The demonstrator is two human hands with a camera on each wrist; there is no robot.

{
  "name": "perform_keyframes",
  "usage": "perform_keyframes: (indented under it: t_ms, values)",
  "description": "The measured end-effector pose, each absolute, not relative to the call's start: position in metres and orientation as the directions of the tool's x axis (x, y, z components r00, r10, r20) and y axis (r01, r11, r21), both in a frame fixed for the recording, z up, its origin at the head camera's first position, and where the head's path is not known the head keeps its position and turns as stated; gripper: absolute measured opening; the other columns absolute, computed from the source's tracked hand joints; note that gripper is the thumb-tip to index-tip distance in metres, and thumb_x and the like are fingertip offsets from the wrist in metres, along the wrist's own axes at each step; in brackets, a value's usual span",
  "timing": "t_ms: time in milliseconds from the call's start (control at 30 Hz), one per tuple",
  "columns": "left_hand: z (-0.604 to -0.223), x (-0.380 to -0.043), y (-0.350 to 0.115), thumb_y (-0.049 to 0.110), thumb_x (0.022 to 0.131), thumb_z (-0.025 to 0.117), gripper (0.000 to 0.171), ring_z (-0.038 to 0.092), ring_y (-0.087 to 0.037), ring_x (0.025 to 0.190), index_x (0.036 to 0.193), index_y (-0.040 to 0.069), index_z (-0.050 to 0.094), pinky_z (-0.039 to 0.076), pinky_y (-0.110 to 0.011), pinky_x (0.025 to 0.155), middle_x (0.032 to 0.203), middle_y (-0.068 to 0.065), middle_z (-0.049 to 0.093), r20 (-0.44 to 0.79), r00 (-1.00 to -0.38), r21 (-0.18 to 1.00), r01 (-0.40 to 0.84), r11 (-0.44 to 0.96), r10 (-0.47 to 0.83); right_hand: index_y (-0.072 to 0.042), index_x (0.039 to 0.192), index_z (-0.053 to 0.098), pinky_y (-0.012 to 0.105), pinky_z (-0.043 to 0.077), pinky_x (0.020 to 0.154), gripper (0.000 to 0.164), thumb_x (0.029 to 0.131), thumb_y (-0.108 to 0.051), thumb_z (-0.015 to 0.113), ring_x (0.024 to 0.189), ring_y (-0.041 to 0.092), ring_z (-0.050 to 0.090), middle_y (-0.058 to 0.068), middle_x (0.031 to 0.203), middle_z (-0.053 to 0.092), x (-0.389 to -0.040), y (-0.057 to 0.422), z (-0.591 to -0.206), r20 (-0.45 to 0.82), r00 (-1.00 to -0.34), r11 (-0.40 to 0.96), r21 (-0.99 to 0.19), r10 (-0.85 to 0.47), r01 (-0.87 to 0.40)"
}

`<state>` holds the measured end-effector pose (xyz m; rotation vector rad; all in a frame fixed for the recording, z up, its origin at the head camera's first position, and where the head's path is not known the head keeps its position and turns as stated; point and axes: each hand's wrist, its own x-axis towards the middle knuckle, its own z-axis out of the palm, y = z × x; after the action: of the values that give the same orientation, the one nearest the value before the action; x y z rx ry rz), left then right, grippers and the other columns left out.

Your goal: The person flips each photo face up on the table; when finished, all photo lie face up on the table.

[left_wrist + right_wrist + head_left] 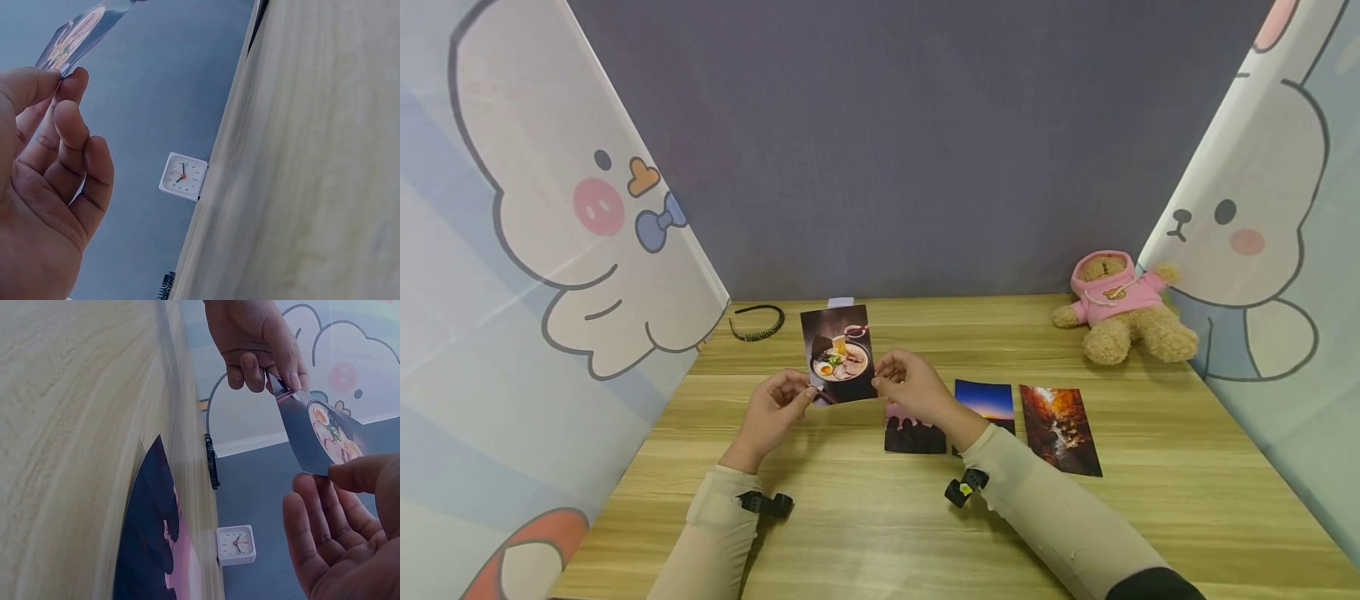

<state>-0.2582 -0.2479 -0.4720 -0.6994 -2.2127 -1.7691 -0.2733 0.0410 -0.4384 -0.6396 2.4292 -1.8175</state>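
A photo of a ramen bowl [841, 354] is held up above the table, tilted toward the head camera. My left hand [775, 410] pinches its lower left corner between thumb and forefinger. At the lower right corner, my right hand [917, 387] pinches it the same way; the right wrist view shows both grips on the photo [312, 434]. Below the right hand lies a pink photo with dark silhouettes [914, 435]. Beside that one are a blue sunset photo [985, 402], partly hidden by the right forearm, and an autumn stream photo [1061, 429].
A black headband [757, 325] lies at the back left. Behind the held photo stands a small white clock [183, 176], mostly hidden in the head view. A teddy bear in a pink hoodie [1123, 307] sits at the back right of the wooden table [865, 525].
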Motion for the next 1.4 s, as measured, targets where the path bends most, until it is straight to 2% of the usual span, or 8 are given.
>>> perform_keyframes:
  t_ms: [167, 300, 467, 533, 767, 967, 1200, 1400]
  values:
    - [-0.4722, -0.2588, -0.2476, -0.001, 0.100, 0.068, 0.013, 0.057, -0.022, 0.056, 0.113, -0.003, 0.068, 0.050, -0.028, 0.053, 0.085, -0.030, 0.065, 0.454, -0.862, 0.852, 0.494, 0.172, 0.227, -0.004, 0.116, 0.066, 0.059, 0.059, 0.076, 0.018, 0.099, -0.004, 0.071, 0.085, 0.032, 0.069, 0.009, 0.098, 0.068, -0.2734, 0.0390, -0.4388, 0.221, -0.928, 0.179, -0.943, -0.300, -0.282]
    - [-0.4713, -0.2582, -0.2471, -0.001, 0.100, 0.069, 0.014, 0.057, -0.020, 0.057, 0.113, -0.003, 0.068, 0.050, -0.027, 0.053, 0.084, -0.028, 0.066, 0.445, -0.866, 0.856, 0.486, 0.176, 0.227, -0.003, 0.122, 0.063, 0.054, 0.061, 0.074, 0.025, 0.099, -0.004, 0.072, 0.087, 0.036, 0.069, 0.009, 0.099, 0.068, -0.2743, 0.0379, -0.4404, 0.218, -0.934, 0.157, -0.950, -0.283, -0.269]
    - [-0.4714, -0.2580, -0.2474, -0.001, 0.099, 0.070, 0.015, 0.057, -0.016, 0.057, 0.114, -0.003, 0.068, 0.049, -0.026, 0.053, 0.084, -0.024, 0.068, 0.426, -0.878, 0.862, 0.467, 0.198, 0.216, -0.003, 0.129, 0.059, 0.057, 0.060, 0.076, 0.033, 0.099, -0.002, 0.071, 0.090, 0.047, 0.067, 0.011, 0.099, 0.069, -0.2748, 0.0369, -0.4424, 0.214, -0.934, 0.134, -0.956, -0.287, -0.260]
    - [-0.4710, -0.2579, -0.2472, -0.002, 0.099, 0.070, 0.016, 0.057, -0.014, 0.057, 0.115, -0.004, 0.068, 0.048, -0.025, 0.053, 0.084, -0.024, 0.068, 0.418, -0.883, 0.865, 0.459, 0.202, 0.214, -0.001, 0.131, 0.057, 0.057, 0.059, 0.077, 0.035, 0.099, -0.001, 0.070, 0.090, 0.046, 0.068, 0.012, 0.100, 0.069, -0.2742, 0.0364, -0.4421, 0.217, -0.931, 0.124, -0.957, -0.292, -0.262]
    - [-0.4662, -0.2568, -0.2470, -0.002, 0.098, 0.070, 0.030, 0.056, -0.010, 0.058, 0.128, -0.007, 0.066, 0.047, -0.024, 0.055, 0.084, -0.024, 0.070, 0.393, -0.893, 0.873, 0.437, 0.216, 0.221, -0.006, 0.133, 0.059, 0.033, 0.057, 0.075, 0.038, 0.098, -0.006, 0.072, 0.089, 0.020, 0.067, 0.007, 0.104, 0.071, -0.2729, 0.0359, -0.4442, 0.218, -0.929, 0.174, -0.945, -0.301, -0.278]
    - [-0.4689, -0.2596, -0.2517, 0.003, 0.099, 0.073, 0.039, 0.054, -0.010, 0.060, 0.136, -0.001, 0.065, 0.046, -0.024, 0.056, 0.085, -0.017, 0.074, 0.378, -0.897, 0.869, 0.429, 0.248, 0.230, -0.009, 0.137, 0.058, 0.031, 0.055, 0.068, 0.041, 0.099, -0.010, 0.073, 0.086, 0.019, 0.066, 0.004, 0.103, 0.071, -0.2727, 0.0369, -0.4452, 0.209, -0.922, 0.238, -0.926, -0.326, -0.294]
    - [-0.4700, -0.2610, -0.2538, 0.002, 0.098, 0.073, 0.041, 0.056, -0.010, 0.062, 0.138, -0.001, 0.064, 0.047, -0.024, 0.058, 0.087, -0.017, 0.075, 0.382, -0.891, 0.861, 0.439, 0.256, 0.245, -0.009, 0.141, 0.055, 0.032, 0.055, 0.063, 0.047, 0.098, -0.010, 0.073, 0.082, 0.021, 0.066, 0.004, 0.103, 0.070, -0.2721, 0.0367, -0.4461, 0.180, -0.923, 0.258, -0.926, -0.340, -0.276]
    - [-0.4702, -0.2609, -0.2551, 0.004, 0.098, 0.074, 0.041, 0.060, -0.012, 0.065, 0.137, 0.001, 0.064, 0.049, -0.024, 0.060, 0.087, -0.017, 0.075, 0.359, -0.900, 0.866, 0.420, 0.271, 0.248, -0.007, 0.144, 0.051, 0.032, 0.056, 0.058, 0.049, 0.099, -0.009, 0.072, 0.084, 0.037, 0.069, 0.007, 0.104, 0.069, -0.2712, 0.0368, -0.4465, 0.165, -0.915, 0.229, -0.938, -0.369, -0.261]
